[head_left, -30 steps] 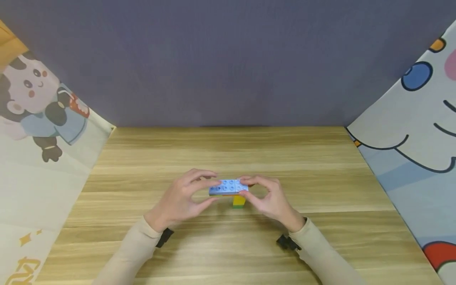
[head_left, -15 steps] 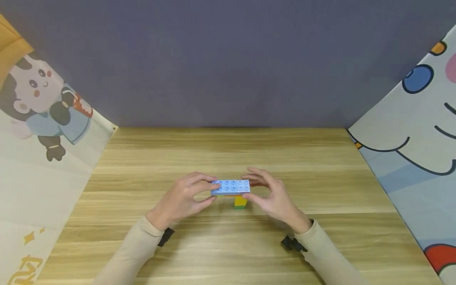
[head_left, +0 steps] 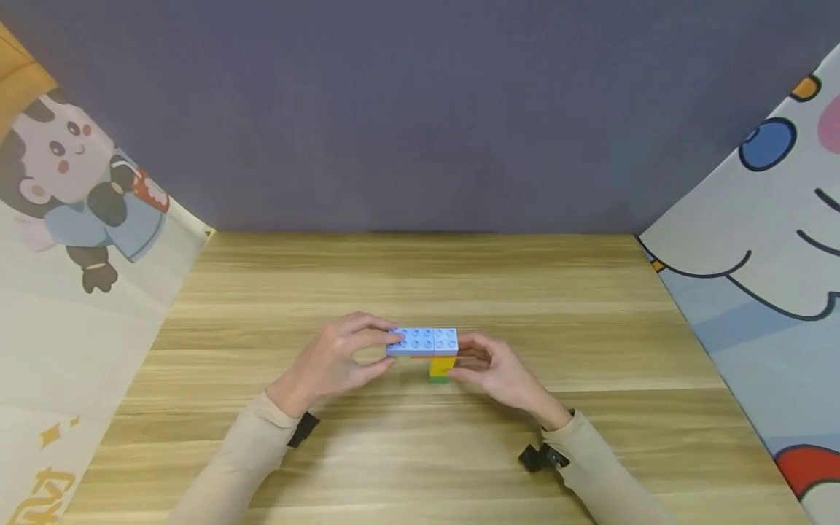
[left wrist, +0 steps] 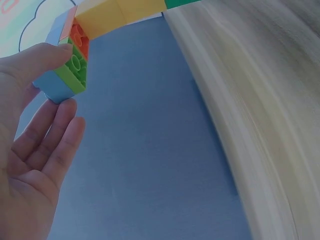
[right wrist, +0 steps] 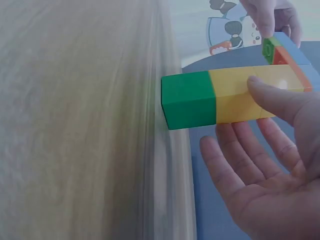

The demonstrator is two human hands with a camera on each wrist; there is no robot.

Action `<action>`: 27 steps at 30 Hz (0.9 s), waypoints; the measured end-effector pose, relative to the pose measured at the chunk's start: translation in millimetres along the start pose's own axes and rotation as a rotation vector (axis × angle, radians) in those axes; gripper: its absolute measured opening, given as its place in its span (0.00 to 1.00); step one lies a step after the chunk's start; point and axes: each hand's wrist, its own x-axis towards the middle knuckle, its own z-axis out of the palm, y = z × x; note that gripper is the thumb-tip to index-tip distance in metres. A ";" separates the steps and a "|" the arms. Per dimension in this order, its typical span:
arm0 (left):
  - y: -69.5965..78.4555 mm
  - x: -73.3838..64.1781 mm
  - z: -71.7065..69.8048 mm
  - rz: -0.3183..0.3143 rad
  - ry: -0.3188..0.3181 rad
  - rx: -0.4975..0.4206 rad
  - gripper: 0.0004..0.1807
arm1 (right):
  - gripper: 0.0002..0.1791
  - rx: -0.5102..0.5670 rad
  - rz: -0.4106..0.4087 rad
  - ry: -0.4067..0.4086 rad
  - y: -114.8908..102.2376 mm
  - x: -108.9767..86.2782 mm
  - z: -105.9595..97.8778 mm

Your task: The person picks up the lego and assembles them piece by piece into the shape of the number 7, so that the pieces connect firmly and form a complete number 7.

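A toy-brick structure stands over the table, with a row of light blue bricks [head_left: 423, 341] across its top. Under that row are an orange brick [left wrist: 80, 41] and a light green brick [left wrist: 74, 70]. Stacked yellow bricks [right wrist: 235, 102] form a leg below the right end, with a dark green brick [right wrist: 189, 101] at its foot. My left hand [head_left: 331, 359] pinches the left end of the row, thumb at the light green brick. With thumb on one side and fingers on the other, my right hand [head_left: 499, 373] holds the yellow bricks.
The wood-grain table [head_left: 420, 474] reaches back to a dark grey-blue wall panel [head_left: 420, 117]. Cartoon-printed panels rise along the left side [head_left: 59, 350] and the right side [head_left: 735, 350]. Black wrist-worn devices [head_left: 541, 458] sit at the cuffs.
My right hand has let go of the right end of the blue row and moved down to the yellow bricks. The left hand keeps its hold on the left end.
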 end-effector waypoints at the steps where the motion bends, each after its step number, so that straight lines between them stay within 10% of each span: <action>1: -0.9 0.3 0.7 -0.004 0.000 -0.004 0.25 | 0.27 -0.005 0.003 0.003 0.6 0.5 0.1; 11: -12.9 4.7 9.3 -0.047 0.076 -0.014 0.27 | 0.26 -0.049 0.004 0.067 2.8 4.3 0.1; 27: -32.5 15.8 31.0 -0.565 0.014 -0.220 0.25 | 0.34 -0.060 0.043 0.188 -1.7 7.7 12.3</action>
